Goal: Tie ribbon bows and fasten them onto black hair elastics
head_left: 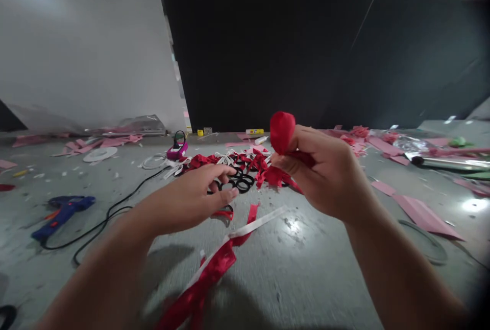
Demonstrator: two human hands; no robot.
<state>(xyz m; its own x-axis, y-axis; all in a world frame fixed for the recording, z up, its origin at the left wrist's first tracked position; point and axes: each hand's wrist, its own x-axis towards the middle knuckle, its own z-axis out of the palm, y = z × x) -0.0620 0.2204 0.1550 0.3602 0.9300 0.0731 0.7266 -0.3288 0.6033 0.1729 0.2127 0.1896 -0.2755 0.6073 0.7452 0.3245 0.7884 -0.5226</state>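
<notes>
My right hand (325, 169) is closed around a rolled red crepe-paper bud (282, 131) that sticks up above my thumb and forefinger. My left hand (199, 192) hovers lower and to the left, fingers stretched toward black scissors (239, 181); it holds nothing that I can see. The scissors lie at the edge of a heap of red paper scraps and white strips (252, 164). A long red ribbon with a white strip (222, 263) runs across the grey floor below my hands.
A blue glue gun (63, 212) with a black cable (115, 207) lies at left. Pink paper sheets (421, 212) and clear wrap (417, 143) sit at right; a tape roll (100, 154) and pink scraps at back left. A black board (306, 54) stands behind.
</notes>
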